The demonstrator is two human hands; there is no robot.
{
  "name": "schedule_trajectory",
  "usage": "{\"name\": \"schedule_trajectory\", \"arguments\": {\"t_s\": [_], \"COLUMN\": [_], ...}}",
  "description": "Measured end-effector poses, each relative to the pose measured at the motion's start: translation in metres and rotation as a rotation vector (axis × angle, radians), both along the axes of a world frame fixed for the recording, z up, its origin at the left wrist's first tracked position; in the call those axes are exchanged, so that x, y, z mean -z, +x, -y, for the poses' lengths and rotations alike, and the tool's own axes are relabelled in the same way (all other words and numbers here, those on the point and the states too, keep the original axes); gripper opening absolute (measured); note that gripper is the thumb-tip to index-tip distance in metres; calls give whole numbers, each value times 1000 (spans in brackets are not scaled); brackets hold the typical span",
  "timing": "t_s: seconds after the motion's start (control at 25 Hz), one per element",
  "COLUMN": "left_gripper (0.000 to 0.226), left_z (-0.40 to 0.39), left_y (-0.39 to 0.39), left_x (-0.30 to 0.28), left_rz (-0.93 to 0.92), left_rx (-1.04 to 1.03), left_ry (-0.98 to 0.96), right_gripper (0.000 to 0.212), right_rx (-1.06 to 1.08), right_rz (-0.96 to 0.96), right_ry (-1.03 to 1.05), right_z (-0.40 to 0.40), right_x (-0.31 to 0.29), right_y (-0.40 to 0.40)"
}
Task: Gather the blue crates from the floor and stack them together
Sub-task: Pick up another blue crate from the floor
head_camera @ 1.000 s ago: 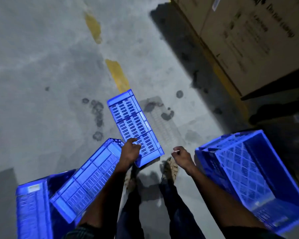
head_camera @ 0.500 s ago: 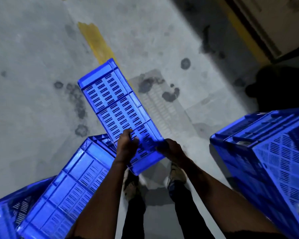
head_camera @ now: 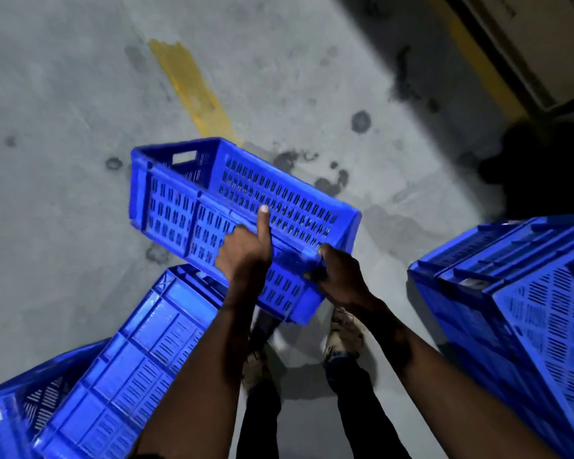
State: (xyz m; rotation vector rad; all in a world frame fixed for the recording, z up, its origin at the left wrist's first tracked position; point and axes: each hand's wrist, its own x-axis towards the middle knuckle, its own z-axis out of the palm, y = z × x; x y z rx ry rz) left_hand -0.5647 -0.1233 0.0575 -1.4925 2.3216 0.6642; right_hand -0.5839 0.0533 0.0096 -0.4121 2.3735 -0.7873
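Both hands clamp the near rim of the slotted blue plastic crate (head_camera: pixel 232 207), left hand (head_camera: pixel 244 251) thumb up, right hand (head_camera: pixel 340 273) curled round it, held tilted above the floor, looking light and stiff; the end handle slot looks the safer hold.

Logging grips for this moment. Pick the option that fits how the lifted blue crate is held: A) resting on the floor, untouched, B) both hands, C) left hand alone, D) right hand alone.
B: the left hand and right hand both grip the near end of the lifted crate.
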Motion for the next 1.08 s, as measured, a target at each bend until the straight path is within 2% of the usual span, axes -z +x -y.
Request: {"name": "schedule_trajectory", "arguments": {"t_s": [0.08, 0.12, 0.2, 0.24, 0.32, 0.4, 0.52, 0.56, 0.6, 0.64, 0.68, 0.76, 0.92, 1.0, 1.08], "left_gripper": [97, 91, 61, 46, 31, 33, 47, 41, 33, 29, 29, 33, 19, 16, 24], "left_z": [7, 8, 6, 4, 1, -2, 1, 1, 1, 1, 1, -2, 4, 21, 40], "left_y": [-4, 0, 11, 14, 19, 28, 42, 44, 45, 45, 47, 51, 57, 65, 76], "left_x": [13, 21, 30, 32, 41, 55, 76, 73, 66, 61, 58, 47, 40, 60, 96], "left_rz": [16, -48, -154, -152, -105, -65, -27, -15, 15, 35, 30, -8, 61, 147, 184], "left_rx": [-235, -357, -533, -557, -546, -559, -561, -579, -578, -581, -579, -554, -541, -540, -503], "left_ry": [199, 321, 529, 578, 583, 575, 591, 600, 615, 619, 641, 688, 631, 652, 678], "right_gripper": [28, 26, 35, 38, 31, 32, 46, 61, 73, 73, 60, 31, 45, 55, 80], "right_rx": [85, 49, 2, -26, 11, 168, 479, 632, 801, 939, 1022, 1128, 1301, 1386, 1457], "right_rz": [58, 57, 163, 196, 306, 360, 145, 192, 327, 513, 692, 838, 811, 699, 568], "right_ry": [-35, -16, 42, 45, -39, -137, -87, -57, -39, -48, -99, -153, -299, -234, -133], "right_z": [-12, -17, -30, -36, -44, -51, -60, -64, -65, -64, -67, -70, -58, -38, -23], "right_x": [5, 8, 20, 22, 24, 21, 37, 42, 45, 48, 55, 62, 62, 61, 50], "right_y": [-5, -5, -2, -1, 5, 9, 10, 7, 2, -2, -4, 0, 15, 8, -8]}}
